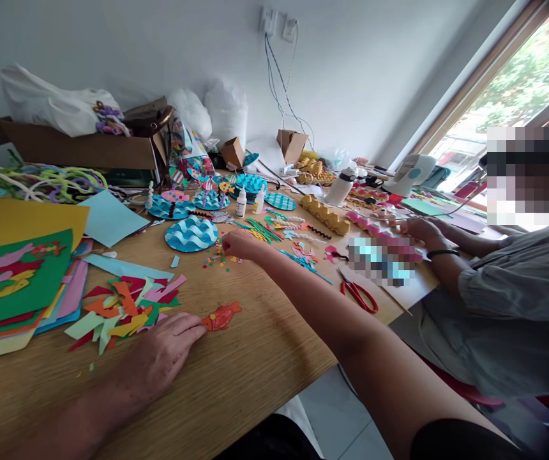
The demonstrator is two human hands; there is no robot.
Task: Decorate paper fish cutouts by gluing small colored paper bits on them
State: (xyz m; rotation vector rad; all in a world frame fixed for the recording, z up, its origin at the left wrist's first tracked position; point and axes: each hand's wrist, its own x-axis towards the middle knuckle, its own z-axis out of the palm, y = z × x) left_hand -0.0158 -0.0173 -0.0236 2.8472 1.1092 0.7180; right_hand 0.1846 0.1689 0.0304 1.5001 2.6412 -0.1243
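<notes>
Against a pale wall (159,38), a wood-grained table (274,364) leaves bare grain between the orange-red paper fish (225,316) and its near edge. The left hand (164,348) lies open, outstretched fingertips touching the fish's head, colored paper scraps (126,310) crowding its far side. The right hand (240,245) curls at the confetti dots (218,258) beside a blue wavy disc (191,233); whether it grips one, I cannot tell. Red-handled scissors (361,297) lie near the table's right edge.

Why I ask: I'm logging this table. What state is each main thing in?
Orange fish: flat
Left hand: touching fish
Coloured dots: scattered
Right hand: at dots, grip unclear
Small bottles: upright
Red scissors: lying flat
White bottle: lid on
Paper scraps: cut, loosely piled
Coloured sheets: stacked
</notes>
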